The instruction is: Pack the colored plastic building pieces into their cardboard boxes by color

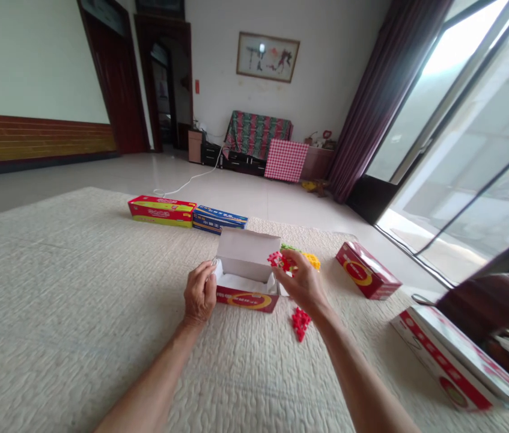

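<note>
An opened red cardboard box (247, 299) lies in front of me with its pale lid flap (247, 245) raised at the back and white lining inside. My left hand (200, 291) grips its left end, thumb and fingers closed on the wall. Above the box's right end, my right hand (301, 281) pinches a small red lattice-like plastic piece (275, 259). A similar red piece cluster (300, 323) rests on the quilted cover below my right wrist. Behind that hand a yellow piece (312, 260) and a green piece (290, 247) are partly hidden.
On the quilted cover (78, 300) a red-and-green box (163, 211) touches a blue box (219, 220) at the far edge. To the right are a closed red box (366, 270) and a larger white-and-red box (443, 355). Glass doors (470, 162) stand beyond.
</note>
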`<state>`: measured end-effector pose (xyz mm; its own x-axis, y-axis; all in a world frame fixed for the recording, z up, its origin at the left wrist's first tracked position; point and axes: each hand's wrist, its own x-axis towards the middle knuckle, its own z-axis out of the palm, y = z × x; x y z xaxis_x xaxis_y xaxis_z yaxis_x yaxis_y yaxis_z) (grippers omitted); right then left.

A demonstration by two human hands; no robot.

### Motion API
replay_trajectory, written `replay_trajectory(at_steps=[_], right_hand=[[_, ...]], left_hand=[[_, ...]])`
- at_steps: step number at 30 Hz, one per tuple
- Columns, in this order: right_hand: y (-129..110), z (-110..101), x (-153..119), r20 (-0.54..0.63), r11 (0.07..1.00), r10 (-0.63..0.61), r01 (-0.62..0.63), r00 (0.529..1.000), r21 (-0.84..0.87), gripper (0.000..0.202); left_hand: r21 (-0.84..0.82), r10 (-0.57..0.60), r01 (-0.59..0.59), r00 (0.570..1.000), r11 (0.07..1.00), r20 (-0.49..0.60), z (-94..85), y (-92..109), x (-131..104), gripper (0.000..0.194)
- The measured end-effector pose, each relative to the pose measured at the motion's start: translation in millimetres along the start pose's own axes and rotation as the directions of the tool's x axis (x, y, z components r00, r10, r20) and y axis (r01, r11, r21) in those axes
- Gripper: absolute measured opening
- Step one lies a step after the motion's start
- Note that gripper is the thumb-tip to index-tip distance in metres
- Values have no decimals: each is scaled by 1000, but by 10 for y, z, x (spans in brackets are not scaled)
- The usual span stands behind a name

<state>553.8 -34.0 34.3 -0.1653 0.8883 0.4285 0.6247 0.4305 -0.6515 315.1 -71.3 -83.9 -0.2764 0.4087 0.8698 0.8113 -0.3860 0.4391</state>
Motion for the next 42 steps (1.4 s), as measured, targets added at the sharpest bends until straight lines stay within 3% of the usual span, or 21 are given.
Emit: replay_trajectory(at_steps=[6,11,15,20,24,27,35,37,42], right_hand=[[-357,525,3,231,981,80,-36,970,-191,36],[-419,852,-20,257,942,132,-41,957,-332,31],[-468,904,-22,257,932,129,-29,958,-360,32],[-429,720,18,298,919,55,68,953,-388,33],[-347,634,58,438,886,32,178,898,-429,35],[-294,674,123,530,895,18,223,848,-387,23],[-181,876,442,804,851,-128,481,581,-213,43],[-150,919,459,813,835,-150,513,562,-201,36],[-45,990,408,781,849,-184,497,597,-180,18]], left_hand=[[-10,-3,3,1000,1000,-7,-21,12,-4,25],[1,3,-3,1000,1000,2,-26,24,8,24],[-3,-1,1,1000,1000,8,-22,17,-3,24],[-7,1,-1,1000,1000,14,-21,13,-2,24],[-6,-5,5,1000,1000,11,-30,23,7,24],[-12,-11,12,1000,1000,18,-33,25,4,24],[-26,-23,24,999,999,32,-37,34,-1,25],[-26,-24,25,999,999,32,-39,38,8,25],[-15,-11,12,999,1000,34,-41,42,16,24]])
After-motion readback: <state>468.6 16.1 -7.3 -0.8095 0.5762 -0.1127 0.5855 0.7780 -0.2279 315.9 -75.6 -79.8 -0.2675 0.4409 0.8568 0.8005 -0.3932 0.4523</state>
